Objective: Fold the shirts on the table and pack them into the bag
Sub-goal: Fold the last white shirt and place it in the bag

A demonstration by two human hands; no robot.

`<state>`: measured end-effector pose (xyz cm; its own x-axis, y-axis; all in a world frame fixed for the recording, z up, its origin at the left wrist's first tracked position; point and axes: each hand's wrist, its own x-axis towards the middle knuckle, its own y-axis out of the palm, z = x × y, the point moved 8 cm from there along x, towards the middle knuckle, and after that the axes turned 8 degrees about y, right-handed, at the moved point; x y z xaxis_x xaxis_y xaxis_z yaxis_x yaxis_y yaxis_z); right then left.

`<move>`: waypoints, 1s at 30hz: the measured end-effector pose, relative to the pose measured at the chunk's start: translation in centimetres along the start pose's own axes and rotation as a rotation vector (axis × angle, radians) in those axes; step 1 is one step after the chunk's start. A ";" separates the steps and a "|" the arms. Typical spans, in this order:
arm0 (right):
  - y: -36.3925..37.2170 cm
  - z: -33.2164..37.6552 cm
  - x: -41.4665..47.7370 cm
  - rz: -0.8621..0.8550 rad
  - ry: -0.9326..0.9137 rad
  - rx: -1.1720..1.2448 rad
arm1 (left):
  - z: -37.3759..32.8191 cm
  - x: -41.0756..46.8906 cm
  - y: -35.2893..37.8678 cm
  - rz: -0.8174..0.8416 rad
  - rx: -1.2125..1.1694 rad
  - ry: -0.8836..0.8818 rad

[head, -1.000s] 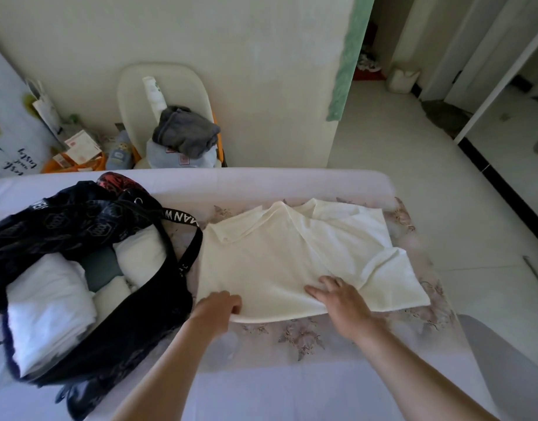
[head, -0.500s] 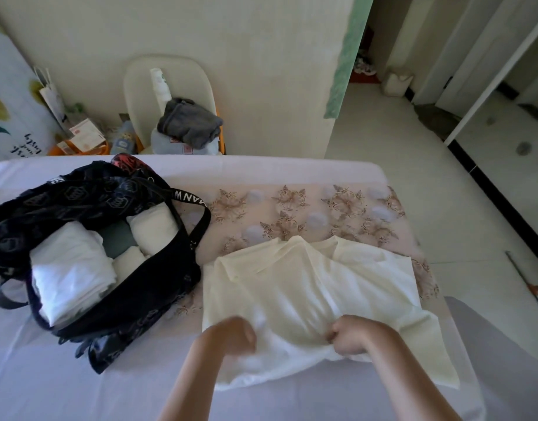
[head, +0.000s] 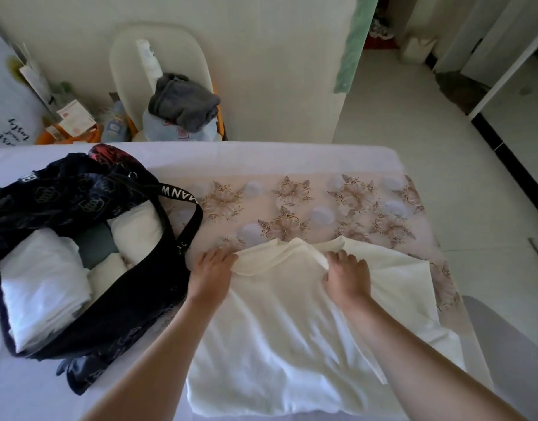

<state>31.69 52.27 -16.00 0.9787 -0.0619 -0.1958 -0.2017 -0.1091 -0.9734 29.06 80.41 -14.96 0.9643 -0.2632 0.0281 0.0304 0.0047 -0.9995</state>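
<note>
Head view, from the left: a black patterned fabric bag (head: 79, 205) lay open on the white-covered table (head: 261, 153), its strap lettered in white. White folded shirts (head: 43, 278) and a grey-green folded piece (head: 96, 244) sat packed side by side inside as soft rounded bundles. Just beside the bag's rim the left hand (head: 213, 268) lay on the far left corner of a cream soft-knit shirt (head: 292, 329), fingers close together and fairly straight; whether the thumb pinched the edge underneath could not be told. The shirt was spread limp and creased on the near half of the table, partly over a pink floral tablecloth (head: 322, 196). It looked light, floppy and easily rumpled, best taken by folded edges or corners with both hands so the layers would not slide apart. Farther right, the right hand (head: 348, 275) had curled fingers bunching a fold of the shirt near its collar
</note>
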 end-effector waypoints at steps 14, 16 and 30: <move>-4.0 2.4 6.1 -0.266 -0.309 0.045 | -0.4 4.1 1.0 -0.081 -0.151 0.115; -3.1 5.1 3.0 -0.318 -0.607 0.140 | -0.4 2.0 3.6 0.040 -0.149 0.122; 1.5 9.6 -9.2 0.036 -0.367 0.221 | 0.2 -16.5 1.3 0.057 -0.496 -0.621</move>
<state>22.76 62.16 -16.82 0.9282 0.2999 -0.2204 -0.2615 0.1043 -0.9595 13.27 84.92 -16.77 0.9355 0.3110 -0.1674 -0.0032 -0.4664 -0.8846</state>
